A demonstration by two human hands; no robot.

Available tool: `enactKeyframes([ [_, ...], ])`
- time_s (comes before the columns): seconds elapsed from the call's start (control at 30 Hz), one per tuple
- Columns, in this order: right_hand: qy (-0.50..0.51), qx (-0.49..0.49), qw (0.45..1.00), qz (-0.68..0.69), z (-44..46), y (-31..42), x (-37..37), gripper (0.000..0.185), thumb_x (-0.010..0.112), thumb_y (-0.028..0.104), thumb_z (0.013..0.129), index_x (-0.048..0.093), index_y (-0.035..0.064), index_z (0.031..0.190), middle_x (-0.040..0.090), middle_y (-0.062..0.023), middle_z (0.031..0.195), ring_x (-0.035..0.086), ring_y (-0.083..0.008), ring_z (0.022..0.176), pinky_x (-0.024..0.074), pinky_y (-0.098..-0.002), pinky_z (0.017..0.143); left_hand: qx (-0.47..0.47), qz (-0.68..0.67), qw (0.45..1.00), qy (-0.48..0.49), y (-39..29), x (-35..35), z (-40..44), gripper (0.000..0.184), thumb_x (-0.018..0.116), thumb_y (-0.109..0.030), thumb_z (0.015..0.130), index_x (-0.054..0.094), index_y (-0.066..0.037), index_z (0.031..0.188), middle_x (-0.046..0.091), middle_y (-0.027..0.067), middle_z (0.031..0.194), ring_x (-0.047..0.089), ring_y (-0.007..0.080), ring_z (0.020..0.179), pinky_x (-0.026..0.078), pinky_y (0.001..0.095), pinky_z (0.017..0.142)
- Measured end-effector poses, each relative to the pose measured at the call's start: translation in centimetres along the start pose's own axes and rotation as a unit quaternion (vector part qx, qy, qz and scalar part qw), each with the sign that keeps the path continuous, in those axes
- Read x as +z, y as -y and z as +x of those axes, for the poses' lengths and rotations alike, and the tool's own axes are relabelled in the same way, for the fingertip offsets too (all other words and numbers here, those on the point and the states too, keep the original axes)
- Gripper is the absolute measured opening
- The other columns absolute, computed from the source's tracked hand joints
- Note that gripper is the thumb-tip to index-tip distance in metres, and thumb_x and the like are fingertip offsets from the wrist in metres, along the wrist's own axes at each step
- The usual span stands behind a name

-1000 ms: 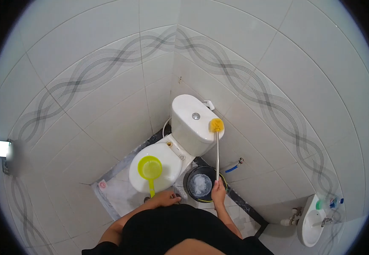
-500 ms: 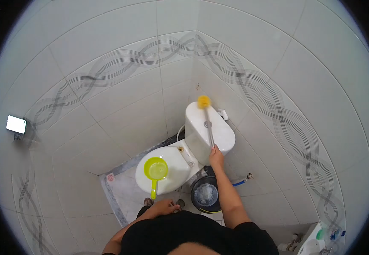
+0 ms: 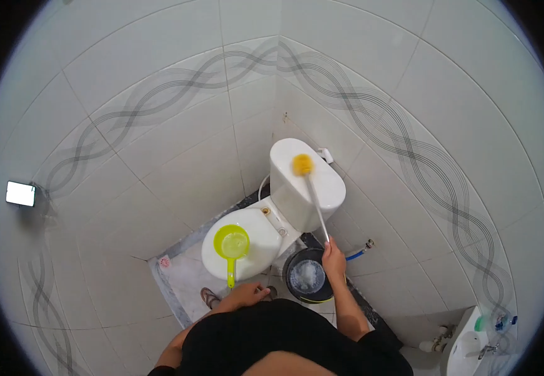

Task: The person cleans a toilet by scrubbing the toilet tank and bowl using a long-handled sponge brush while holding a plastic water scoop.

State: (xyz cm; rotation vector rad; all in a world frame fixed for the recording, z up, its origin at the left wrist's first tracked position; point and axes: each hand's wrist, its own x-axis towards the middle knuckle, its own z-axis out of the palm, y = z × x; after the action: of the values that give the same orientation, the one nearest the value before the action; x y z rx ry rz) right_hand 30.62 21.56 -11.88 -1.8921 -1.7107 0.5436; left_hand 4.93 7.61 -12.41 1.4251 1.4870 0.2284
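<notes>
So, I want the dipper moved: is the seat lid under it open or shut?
Shut: the seat lid lies flat, the dipper on it.

The single view comes from the wearer's head and faces forward and steeply down, so the black shirt (image 3: 297, 329) fills the bottom edge close to the lens, with the left hand (image 3: 248, 295) and right hand (image 3: 333, 260) just beyond. The toilet (image 3: 283, 205), farther off, sits near the middle, seen from above. Behind it, the tiled walls (image 3: 178, 141) meet in a corner. A very wide lens bends straight lines into arcs, darkens both sides and catches the washbasin (image 3: 462, 352) at lower right.
</notes>
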Motion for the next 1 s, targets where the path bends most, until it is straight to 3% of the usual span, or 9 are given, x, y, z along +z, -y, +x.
enactKeyframes([
  [0.13, -0.148, -0.045, 0.985, 0.08, -5.8, -2.6, 1.3, 0.031, 0.043, 0.031, 0.087, 0.05, 0.0243, 0.117, 0.06, -0.0213, 0.075, 0.058, -0.0404, 0.069, 0.0455, -0.0475, 0.06, 0.004, 0.014, 1.0, 0.016, -1.4, -1.0, -0.3, 0.051, 0.045, -0.051, 0.082, 0.059, -0.004, 0.093, 0.062, 0.0153, 0.084, 0.059, 0.0304, 0.081, 0.045, 0.0383, 0.072],
  [0.2, 0.024, 0.075, 0.996, -0.044, -8.7, -0.9, -1.8, 0.031, 0.043, 0.028, 0.087, 0.05, 0.0188, 0.117, 0.059, -0.0226, 0.078, 0.058, -0.041, 0.07, 0.0456, -0.0467, 0.06, 0.025, 0.023, 0.999, 0.021, -1.1, -1.2, 0.0, 0.05, 0.045, -0.05, 0.082, 0.059, -0.004, 0.092, 0.062, 0.0164, 0.084, 0.059, 0.0315, 0.081, 0.045, 0.0389, 0.072],
  [0.27, 0.041, 0.103, 0.992, -0.061, -9.1, -1.5, -1.4, 0.032, 0.043, 0.027, 0.088, 0.052, 0.0153, 0.116, 0.059, -0.0231, 0.08, 0.058, -0.041, 0.072, 0.0458, -0.0466, 0.061, 0.074, 0.048, 0.996, 0.021, -0.9, -1.4, 0.3, 0.048, 0.045, -0.049, 0.082, 0.059, -0.004, 0.091, 0.061, 0.0176, 0.085, 0.058, 0.0328, 0.081, 0.045, 0.0395, 0.073],
  [0.33, -0.134, 0.062, 0.987, 0.063, -8.9, -2.6, 0.8, 0.032, 0.043, 0.028, 0.088, 0.052, 0.0156, 0.116, 0.06, -0.0227, 0.078, 0.058, -0.0409, 0.07, 0.0453, -0.0484, 0.06, 0.074, 0.054, 0.995, 0.034, -1.9, -1.8, 0.1, 0.048, 0.046, -0.049, 0.082, 0.06, -0.004, 0.09, 0.061, 0.0181, 0.085, 0.058, 0.0332, 0.082, 0.045, 0.0396, 0.073],
  [0.37, -0.137, 0.063, 0.987, 0.062, -9.2, -2.9, 1.1, 0.032, 0.043, 0.028, 0.088, 0.052, 0.0156, 0.116, 0.06, -0.0227, 0.078, 0.058, -0.0409, 0.07, 0.0453, -0.0484, 0.06, 0.073, 0.059, 0.995, 0.039, -2.4, -1.8, 0.0, 0.047, 0.046, -0.048, 0.081, 0.06, -0.004, 0.09, 0.061, 0.0186, 0.085, 0.058, 0.0337, 0.082, 0.045, 0.0397, 0.073],
  [0.5, 0.059, 0.134, 0.988, -0.044, -10.1, 1.3, -1.7, 0.032, 0.041, 0.023, 0.088, 0.05, 0.0078, 0.115, 0.058, -0.0244, 0.086, 0.055, -0.0418, 0.079, 0.0451, -0.0431, 0.065, 0.084, 0.072, 0.993, 0.036, -2.8, -2.0, 0.0, 0.047, 0.047, -0.046, 0.083, 0.058, -0.001, 0.092, 0.061, 0.0187, 0.087, 0.059, 0.0326, 0.08, 0.046, 0.0384, 0.072],
  [0.63, -0.101, 0.09, 0.989, 0.053, -7.9, -0.9, 0.6, 0.033, 0.042, 0.025, 0.088, 0.05, 0.0093, 0.116, 0.059, -0.023, 0.086, 0.055, -0.0419, 0.079, 0.045, -0.0439, 0.065, 0.079, 0.061, 0.995, 0.017, -1.7, -1.6, 0.1, 0.044, 0.047, -0.046, 0.082, 0.06, -0.004, 0.09, 0.061, 0.0192, 0.085, 0.058, 0.0338, 0.081, 0.045, 0.0397, 0.073],
  [0.87, 0.009, 0.008, 0.999, -0.043, -1.7, 1.7, 1.0, 0.034, 0.041, 0.032, 0.087, 0.05, 0.0148, 0.115, 0.059, -0.0224, 0.084, 0.056, -0.0427, 0.076, 0.0443, -0.0498, 0.067, 0.077, 0.007, 0.997, -0.028, -2.0, -1.8, -0.7, 0.04, 0.052, -0.042, 0.081, 0.059, -0.004, 0.09, 0.062, 0.0177, 0.082, 0.059, 0.0323, 0.077, 0.046, 0.0382, 0.069],
  [1.0, -0.038, -0.045, 0.996, 0.073, 3.6, 0.8, 7.0, 0.037, 0.041, 0.033, 0.087, 0.051, 0.0102, 0.114, 0.058, -0.0224, 0.093, 0.055, -0.0419, 0.085, 0.0436, -0.0488, 0.073, 0.078, -0.029, 0.995, -0.056, -3.1, -2.4, -2.5, 0.039, 0.052, -0.041, 0.082, 0.059, -0.004, 0.09, 0.062, 0.017, 0.081, 0.059, 0.0309, 0.077, 0.046, 0.0373, 0.069],
])
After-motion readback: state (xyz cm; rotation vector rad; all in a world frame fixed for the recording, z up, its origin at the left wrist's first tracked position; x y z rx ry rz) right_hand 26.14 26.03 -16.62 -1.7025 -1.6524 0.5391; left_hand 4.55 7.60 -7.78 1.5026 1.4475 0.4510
